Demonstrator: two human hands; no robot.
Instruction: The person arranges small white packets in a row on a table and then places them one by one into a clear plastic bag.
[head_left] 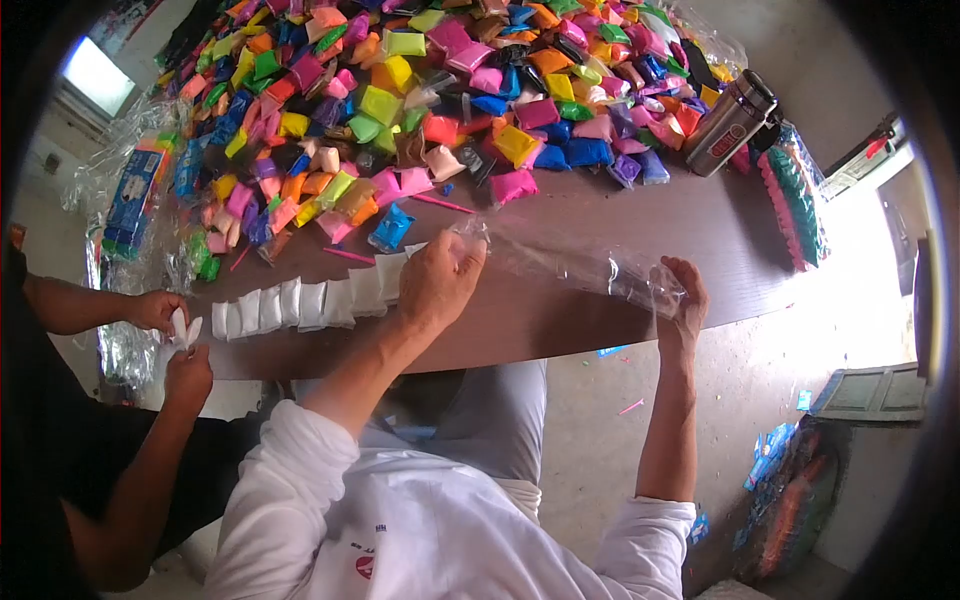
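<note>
Evidently thin, limp and slippery, the clear bag (570, 262) is best pinched at its ends, as the left hand (440, 280) and right hand (685, 295) do.

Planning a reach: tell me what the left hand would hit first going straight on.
Likely the magenta plastic packet just ahead on the brown table; the left hand, pinching clear plastic film, points toward it. Depth unclear.
</note>
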